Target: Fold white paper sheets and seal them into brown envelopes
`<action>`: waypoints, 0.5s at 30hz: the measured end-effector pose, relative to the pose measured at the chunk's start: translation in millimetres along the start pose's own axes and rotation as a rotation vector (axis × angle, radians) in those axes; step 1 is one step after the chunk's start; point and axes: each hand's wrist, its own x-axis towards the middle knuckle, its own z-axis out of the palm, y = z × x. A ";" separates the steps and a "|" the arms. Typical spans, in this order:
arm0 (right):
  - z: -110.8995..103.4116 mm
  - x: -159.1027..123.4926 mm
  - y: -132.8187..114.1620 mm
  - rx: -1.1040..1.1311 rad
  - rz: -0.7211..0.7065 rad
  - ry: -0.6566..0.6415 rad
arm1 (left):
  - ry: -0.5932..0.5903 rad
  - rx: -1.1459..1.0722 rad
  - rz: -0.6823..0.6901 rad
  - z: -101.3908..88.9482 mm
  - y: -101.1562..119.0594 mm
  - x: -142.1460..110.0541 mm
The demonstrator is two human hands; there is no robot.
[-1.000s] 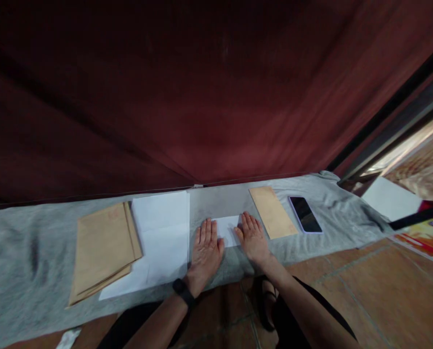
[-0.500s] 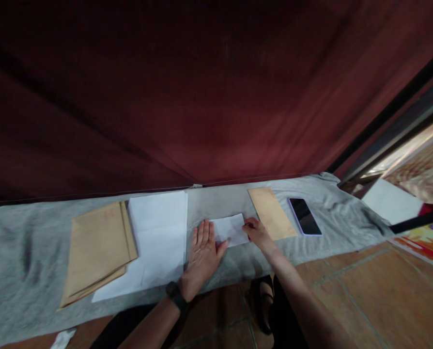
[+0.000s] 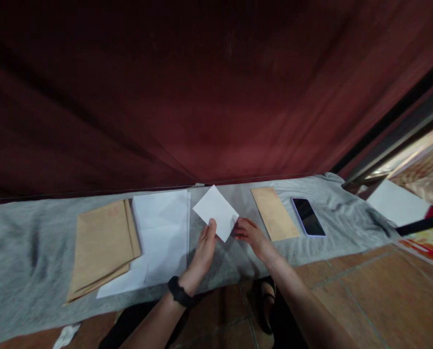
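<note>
A small white four-sided piece of paper (image 3: 215,209) held above or against a long grey cloth (image 3: 16,252), seen from the head; which of the two cannot be told. The paper stands cornerwise, its far corner reaching, in view, the cloth's far edge. The left hand (image 3: 204,245) grips the paper's near-left side, close to the near corner: the thumb lies flat on the upper face, and the other fingers are folded mostly out of sight beneath. The right hand (image 3: 255,237) is half curled, its fingertips at the paper's right corner; whether they pinch it cannot be told. Right of this hand, a flat tan paper envelope (image 3: 276,215) runs aslant from near the cloth's far edge toward its near edge, and beyond it, toward the right end, lies a dark-screened phone with a pale purple rim (image 3: 308,217). Left of the hands, large white rectangular paper sheets (image 3: 163,232) span much of the cloth's depth, overlapped along their left side by a stack of brown paper envelopes (image 3: 103,247)
</note>
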 end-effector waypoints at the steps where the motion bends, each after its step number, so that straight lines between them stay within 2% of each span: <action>1: 1.6 0.1 4.2 0.011 0.019 -0.029 | -0.022 -0.125 -0.051 3.7 -1.0 -1.5; 3: 3.8 1.0 9.7 0.021 0.005 -0.049 | -0.070 -0.284 -0.124 9.0 -2.1 -4.2; 5: 3.3 3.1 11.0 -0.022 -0.050 0.012 | -0.072 -0.337 -0.151 8.7 -0.8 -4.0; 7: -0.8 6.3 9.8 -0.085 -0.083 0.053 | -0.017 -0.337 -0.165 1.4 2.5 0.7; 9: -7.4 9.5 8.7 -0.144 -0.079 0.029 | 0.085 -0.321 -0.170 -11.4 5.7 9.0; 12: -17.5 12.4 10.8 -0.284 -0.054 -0.020 | 0.210 -0.212 -0.148 -32.4 5.1 21.1; 15: -24.7 13.1 15.8 -0.463 -0.056 -0.011 | 0.188 0.038 -0.066 -45.0 -3.0 26.8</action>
